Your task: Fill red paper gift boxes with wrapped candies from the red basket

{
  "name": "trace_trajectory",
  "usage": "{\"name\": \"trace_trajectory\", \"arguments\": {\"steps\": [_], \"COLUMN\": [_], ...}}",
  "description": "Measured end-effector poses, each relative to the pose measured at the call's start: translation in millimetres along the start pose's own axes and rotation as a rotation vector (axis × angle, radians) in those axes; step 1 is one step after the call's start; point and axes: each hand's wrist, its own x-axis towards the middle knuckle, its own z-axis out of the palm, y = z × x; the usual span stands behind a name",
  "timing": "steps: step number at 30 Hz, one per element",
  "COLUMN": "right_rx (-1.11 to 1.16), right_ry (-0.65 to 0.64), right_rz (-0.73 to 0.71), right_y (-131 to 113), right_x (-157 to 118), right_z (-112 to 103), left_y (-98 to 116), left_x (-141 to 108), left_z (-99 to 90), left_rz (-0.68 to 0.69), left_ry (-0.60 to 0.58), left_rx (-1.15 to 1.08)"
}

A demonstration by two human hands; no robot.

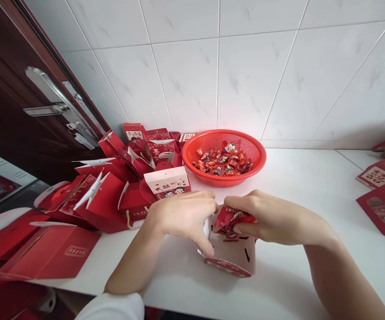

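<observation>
An opened red gift box with a pale inside and dark slots stands on the white table in front of me. My left hand is curved round its left side, thumb on the near inner edge and fingers at the far side. Between the thumb and fingers of my right hand is a red candy packet printed with "SWEET", held at the box's opening. Part of the packet is hidden by my fingers. Beyond both hands sits a red plastic basket of wrapped candies.
Many red gift boxes crowd the table's left side, some with rope handles. Near the basket stands a box with cartoon faces. Further red boxes are at the right edge. A tiled wall rises behind; a dark door is at left.
</observation>
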Motion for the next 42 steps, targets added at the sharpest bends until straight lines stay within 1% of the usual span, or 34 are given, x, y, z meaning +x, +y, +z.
{"name": "trace_trajectory", "arguments": {"steps": [2, 5, 7, 10, 12, 14, 17, 22, 24, 27, 30, 32, 35, 38, 42], "right_rx": [0.006, -0.124, -0.181, -0.171, -0.164, -0.159, -0.140, 0.018, 0.012, -0.074, -0.144, -0.142, -0.080, -0.059, -0.032], "right_ry": [-0.065, -0.132, -0.131, -0.114, -0.108, -0.102, -0.098, -0.081, -0.111, -0.174, -0.195, -0.182, -0.161, -0.139, -0.051], "right_rz": [-0.028, -0.008, -0.019, -0.025, -0.011, -0.020, -0.013, 0.022, 0.020, -0.024, -0.050, -0.057, -0.068, -0.023, -0.003], "right_y": [-3.0, -6.2, -5.4, -1.7, -0.1, -0.4, -2.1, -2.1, -2.3, -3.2, -3.3, -2.9, -3.1, -3.4, -1.1], "right_x": [2.1, 9.5, 15.4, 23.0, 25.6, 25.6, 21.4, 13.9, 14.0, 17.2, 21.1, 22.7, 23.4, 21.0, 10.8], "right_z": [1.9, 10.6, 18.6, 28.9, 31.5, 29.6, 20.5, 7.4, 7.5, 13.2, 20.7, 23.9, 24.3, 19.8, 8.6], "left_y": [-0.3, -0.6, -0.4, 0.1, 0.2, 0.0, -0.8, -1.7, -1.7, -1.3, -0.5, 0.1, 0.0, -0.8, -0.8], "left_x": [0.9, 2.1, 2.4, 2.4, 2.3, 2.2, 1.5, -0.4, -0.8, -1.0, -1.0, -0.9, -0.6, -0.5, -1.8], "left_z": [-0.8, -1.4, -1.4, -1.5, -1.8, -2.1, -2.1, -1.0, -0.7, -1.3, -2.5, -3.1, -3.0, -2.4, -1.5], "left_rz": [0.024, 0.022, 0.022, 0.028, 0.031, 0.031, 0.028, 0.014, 0.017, 0.033, 0.031, 0.029, 0.038, 0.047, 0.025], "left_ry": [-0.033, -0.054, -0.054, -0.056, -0.056, -0.050, -0.032, -0.028, -0.035, -0.044, -0.052, -0.061, -0.061, -0.050, -0.036], "left_rx": [0.009, 0.035, 0.048, 0.060, 0.058, 0.057, 0.055, 0.041, 0.038, 0.032, 0.043, 0.042, 0.034, 0.041, 0.035]}}
